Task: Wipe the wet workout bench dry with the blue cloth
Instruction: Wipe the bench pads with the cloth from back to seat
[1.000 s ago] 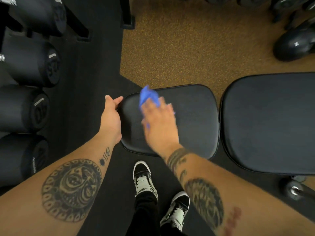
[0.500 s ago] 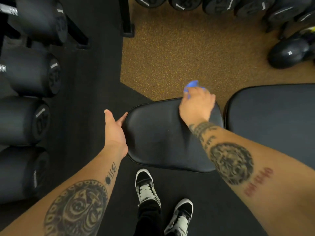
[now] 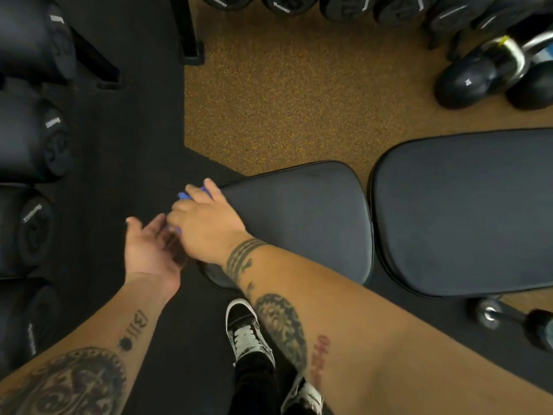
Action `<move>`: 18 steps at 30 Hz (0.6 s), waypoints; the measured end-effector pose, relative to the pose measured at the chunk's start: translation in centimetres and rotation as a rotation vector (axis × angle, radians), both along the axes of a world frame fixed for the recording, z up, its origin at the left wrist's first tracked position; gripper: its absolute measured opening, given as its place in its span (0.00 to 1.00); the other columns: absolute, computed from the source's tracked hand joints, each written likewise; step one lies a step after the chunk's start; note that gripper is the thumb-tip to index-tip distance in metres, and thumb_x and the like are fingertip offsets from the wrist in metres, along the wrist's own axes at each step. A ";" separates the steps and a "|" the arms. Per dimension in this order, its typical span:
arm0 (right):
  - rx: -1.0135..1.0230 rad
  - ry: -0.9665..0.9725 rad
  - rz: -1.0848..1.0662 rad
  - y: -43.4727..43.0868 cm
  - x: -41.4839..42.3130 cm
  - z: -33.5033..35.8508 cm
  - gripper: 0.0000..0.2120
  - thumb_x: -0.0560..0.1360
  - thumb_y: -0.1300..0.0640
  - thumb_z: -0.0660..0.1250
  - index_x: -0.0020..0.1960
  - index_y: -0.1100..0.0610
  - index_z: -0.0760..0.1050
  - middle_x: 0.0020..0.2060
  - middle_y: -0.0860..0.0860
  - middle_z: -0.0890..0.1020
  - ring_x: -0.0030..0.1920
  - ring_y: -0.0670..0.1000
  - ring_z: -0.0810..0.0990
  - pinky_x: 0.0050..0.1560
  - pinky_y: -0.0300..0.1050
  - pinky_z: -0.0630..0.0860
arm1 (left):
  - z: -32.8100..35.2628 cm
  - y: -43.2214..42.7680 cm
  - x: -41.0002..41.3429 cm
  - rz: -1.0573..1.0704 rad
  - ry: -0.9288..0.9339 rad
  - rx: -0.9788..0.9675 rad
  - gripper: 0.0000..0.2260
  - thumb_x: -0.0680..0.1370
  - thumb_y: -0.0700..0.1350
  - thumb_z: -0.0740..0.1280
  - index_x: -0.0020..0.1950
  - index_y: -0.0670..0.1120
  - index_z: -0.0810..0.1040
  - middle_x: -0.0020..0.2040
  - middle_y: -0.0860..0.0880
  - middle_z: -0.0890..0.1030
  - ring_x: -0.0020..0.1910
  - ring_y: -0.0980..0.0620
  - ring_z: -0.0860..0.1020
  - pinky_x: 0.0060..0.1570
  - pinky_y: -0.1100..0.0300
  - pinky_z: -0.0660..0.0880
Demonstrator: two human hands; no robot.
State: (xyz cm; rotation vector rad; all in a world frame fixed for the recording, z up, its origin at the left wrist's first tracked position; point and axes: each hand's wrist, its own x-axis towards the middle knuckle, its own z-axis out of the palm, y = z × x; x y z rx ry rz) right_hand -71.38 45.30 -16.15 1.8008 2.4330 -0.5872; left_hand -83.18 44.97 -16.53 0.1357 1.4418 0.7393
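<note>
Hands meet at the narrow left end of a black padded workout bench [image 3: 299, 223], seen from a head-worn camera looking down. The right hand [image 3: 206, 226] lies palm-down over the end edge of the seat pad, fingers curled around the blue cloth [image 3: 183, 195]; only small scraps of blue show past the fingertips and under the knuckles, so most of the cloth is hidden beneath the hand. The left hand [image 3: 149, 250] sits just beside it, off the pad, palm turned up and fingers loosely spread, gripping nothing; its fingertips are close against the right hand's knuckles, though actual contact cannot be made out. Both forearms carry dark tattoos.

The worktop is in two cushions: the smaller seat pad under the right hand and a larger back pad [image 3: 466, 211] to the right, separated by a thin gap. No wetness can be judged on the matte surface.

Below the bench, two black-and-white sneakers [image 3: 248, 330] stand on the black rubber floor mat [image 3: 128, 151]. Beyond the bench lies speckled tan flooring [image 3: 299, 94]. Black dumbbells on a rack [image 3: 36, 139] line the left edge, more weights run along the top, and a dark kettlebell [image 3: 466, 82] rests at upper right.
</note>
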 end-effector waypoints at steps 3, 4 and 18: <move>-0.013 0.370 -0.370 -1.2 4.6 0.8 0.18 0.83 0.50 0.57 0.71 0.49 0.73 0.68 0.47 0.77 0.72 0.54 0.70 0.75 0.54 0.57 | 0.7 0.3 1.8 -0.145 0.243 0.206 0.17 0.82 0.55 0.58 0.67 0.53 0.77 0.68 0.56 0.77 0.71 0.55 0.71 0.74 0.50 0.60; -0.075 0.578 -0.528 -1.7 6.1 1.7 0.17 0.83 0.52 0.57 0.70 0.52 0.74 0.62 0.49 0.81 0.64 0.53 0.76 0.70 0.50 0.65 | 1.3 0.6 2.6 -0.179 0.305 0.326 0.14 0.80 0.50 0.61 0.65 0.54 0.78 0.68 0.55 0.76 0.70 0.56 0.71 0.74 0.53 0.61; -0.448 0.547 -1.046 -11.5 17.3 6.7 0.16 0.75 0.54 0.70 0.61 0.52 0.73 0.58 0.55 0.80 0.53 0.58 0.83 0.52 0.54 0.82 | 4.0 -4.1 8.2 -1.211 0.686 0.573 0.09 0.75 0.55 0.70 0.43 0.50 0.80 0.36 0.53 0.82 0.36 0.54 0.80 0.37 0.59 0.73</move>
